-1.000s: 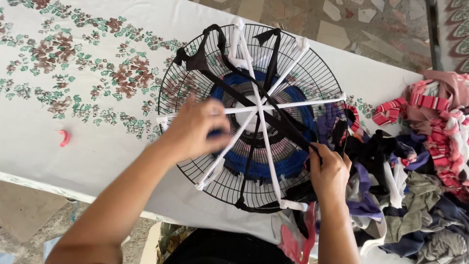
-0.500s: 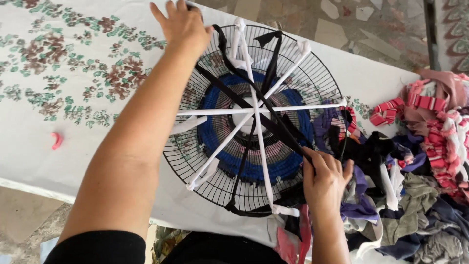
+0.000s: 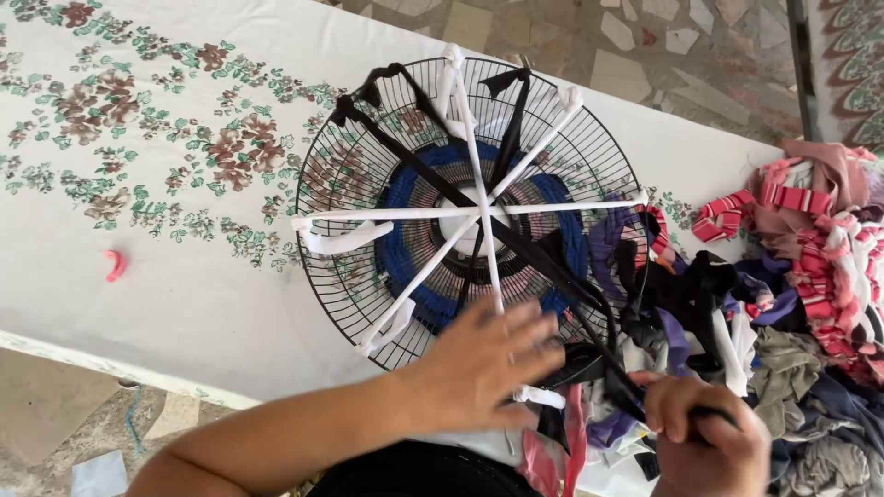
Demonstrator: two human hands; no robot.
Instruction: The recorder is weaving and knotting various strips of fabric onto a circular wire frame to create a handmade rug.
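table [image 3: 184, 304] under a white cloth printed with brown and green flowers, running from the far left corner toward the right edge. fan guard [image 3: 474, 212], round black wire, lies flat near the middle of the table, closer to the near edge; white fabric strips [image 3: 562, 206] are tied across it like spokes, black strips crossing them, and blue and purple weaving rings the hub. heap of fabric scraps [image 3: 810, 276], pink-striped, grey, purple and black, piled at the right edge, touching the guard's right rim. left hand [image 3: 479, 368] rests spread, palm down, fingers open, on the guard's near rim, gripping nothing that shows. right hand [image 3: 709, 433] closed in a fist around a black strip [image 3: 552, 267] that runs taut up across the guard. small pink clip [image 3: 114, 265] lies alone well left of the guard, on the cloth.
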